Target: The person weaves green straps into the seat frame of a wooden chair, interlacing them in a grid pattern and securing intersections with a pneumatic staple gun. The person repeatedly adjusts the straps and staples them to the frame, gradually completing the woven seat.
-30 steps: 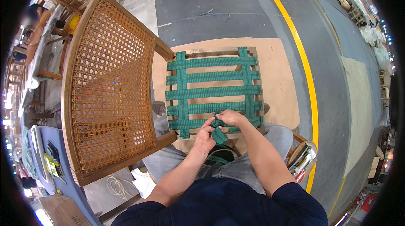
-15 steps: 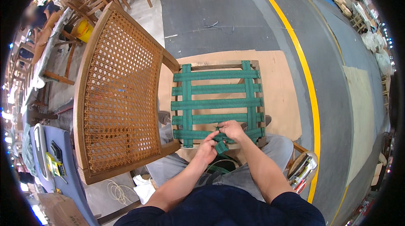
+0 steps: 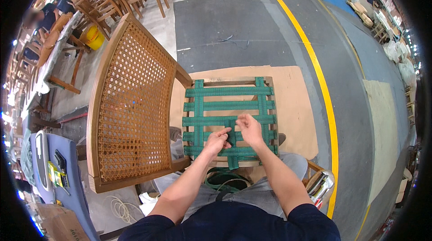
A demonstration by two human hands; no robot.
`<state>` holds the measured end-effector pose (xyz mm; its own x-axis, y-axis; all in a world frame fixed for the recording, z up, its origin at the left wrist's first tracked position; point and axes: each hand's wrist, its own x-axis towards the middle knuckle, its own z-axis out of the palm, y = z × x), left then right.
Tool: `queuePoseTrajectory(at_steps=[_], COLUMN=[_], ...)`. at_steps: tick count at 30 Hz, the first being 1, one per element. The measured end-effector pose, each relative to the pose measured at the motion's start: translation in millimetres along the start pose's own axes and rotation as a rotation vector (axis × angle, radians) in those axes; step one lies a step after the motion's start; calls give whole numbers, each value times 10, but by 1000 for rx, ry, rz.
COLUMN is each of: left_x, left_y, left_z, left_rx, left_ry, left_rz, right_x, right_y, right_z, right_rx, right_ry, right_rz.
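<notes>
1. Workshop floor of grey concrete, with a yellow line (image 3: 315, 74) to the right of a wooden chair (image 3: 135, 106) lying on cardboard (image 3: 292, 106)
2. Green webbing (image 3: 229, 106) crosses the chair's seat frame
3. Left hand (image 3: 217, 141) and right hand (image 3: 249, 128) both pinch one lengthwise strap (image 3: 231, 151), running toward the person, between them

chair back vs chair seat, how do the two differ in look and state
The chair back is a tan cane mesh full of small holes; the chair seat is wide green straps with open gaps between them. The back lies untouched, while the left hand and right hand grip a middle strap on the seat, its end hanging over the front rail. Both sit in one brown wooden frame.
</notes>
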<state>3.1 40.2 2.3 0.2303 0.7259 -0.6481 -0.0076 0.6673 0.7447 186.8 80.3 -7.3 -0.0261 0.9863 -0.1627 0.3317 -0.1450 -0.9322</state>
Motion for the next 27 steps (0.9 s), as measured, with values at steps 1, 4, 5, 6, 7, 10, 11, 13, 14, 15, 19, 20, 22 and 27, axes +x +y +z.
queuePoseTrajectory(at_steps=[1, 4, 5, 6, 7, 10, 11, 13, 14, 15, 19, 20, 22, 27], left_x=[63, 391, 474, 595, 643, 734, 768, 789, 795, 797, 725, 734, 669, 572], left_y=[24, 88, 78, 16, 1, -44, -50, -100, -112, -135, -244, -254, -280, -254], left_z=[9, -1, -33, -167, -181, -153, -147, -163, -153, -148, -214, -182, -129, -68], left_rx=[85, 80, 11, -80, -198, -508, -526, -570, -576, -585, -571, -582, -568, -515], left_ry=[53, 14, -2, -27, 0, -31, -51, -72, -74, -73, -31, -43, 34, 110], left_rz=[-13, -244, -314, -354, -346, -262, -241, -205, -211, -221, -249, -255, -269, -299], right_x=[95, 412, 503, 615, 702, 910, 992, 1133, 1153, 1158, 1065, 1041, 890, 638], right_y=[5, -6, -27, -88, -51, 148, 195, 260, 294, 364, 455, 525, 551, 299], right_z=[-30, -110, -78, -3, 26, 59, 37, 36, -14, -60, 45, 22, 37, 95], right_rx=[-156, -546, -632, -708, -794, -846, -804, -712, -705, -695, -438, -417, -379, -418], right_ry=[33, -26, -134, -242, -342, -331, -382, -505, -542, -584, -525, -534, -466, -283], right_rz=[-100, -138, -6, 109, 242, 280, 286, 294, 158, 25, 261, 234, 157, 121])
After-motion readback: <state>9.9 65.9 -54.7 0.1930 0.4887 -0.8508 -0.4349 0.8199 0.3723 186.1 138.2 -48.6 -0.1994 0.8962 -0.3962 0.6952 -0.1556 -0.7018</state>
